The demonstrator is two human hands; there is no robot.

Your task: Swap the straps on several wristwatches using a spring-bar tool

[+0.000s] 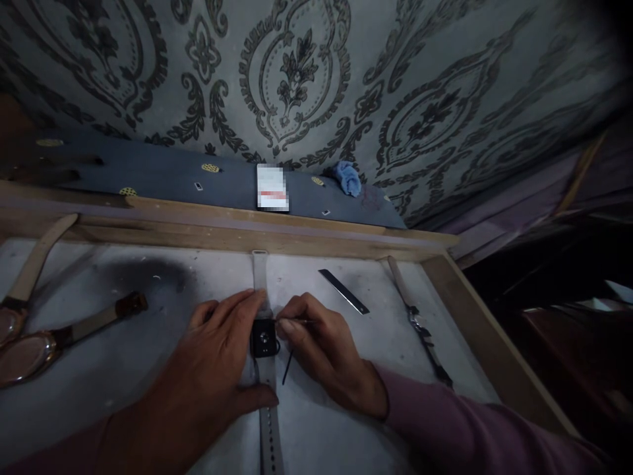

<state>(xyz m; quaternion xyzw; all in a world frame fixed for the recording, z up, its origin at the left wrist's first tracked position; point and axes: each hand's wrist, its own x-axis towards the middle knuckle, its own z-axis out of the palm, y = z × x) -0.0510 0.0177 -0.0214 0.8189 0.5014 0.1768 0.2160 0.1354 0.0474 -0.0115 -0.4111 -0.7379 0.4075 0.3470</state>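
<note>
A smartwatch (264, 339) lies back side up on the white work surface, its sensor showing and its pale, holed strap (270, 432) stretched out above and below the case. My left hand (210, 359) grips the watch from the left, fingers on the upper strap and thumb on the lower strap. At the case's upper right edge, my right hand (321, 343) pinches a thin, slender tool (309, 321); its exact kind cannot be made out. A thin dark strip (287, 368) lies beside the watch, under the right hand. To the right rests a snapped-off cutter blade (343, 291).
A raised wooden edge (346, 241) borders the surface. Wristwatches lie at left (30, 356), and another watch (420, 330) at right. Behind the edge, a phone (271, 188) and a crumpled blue cloth (348, 178) rest on dark patterned fabric (168, 175) against the wall.
</note>
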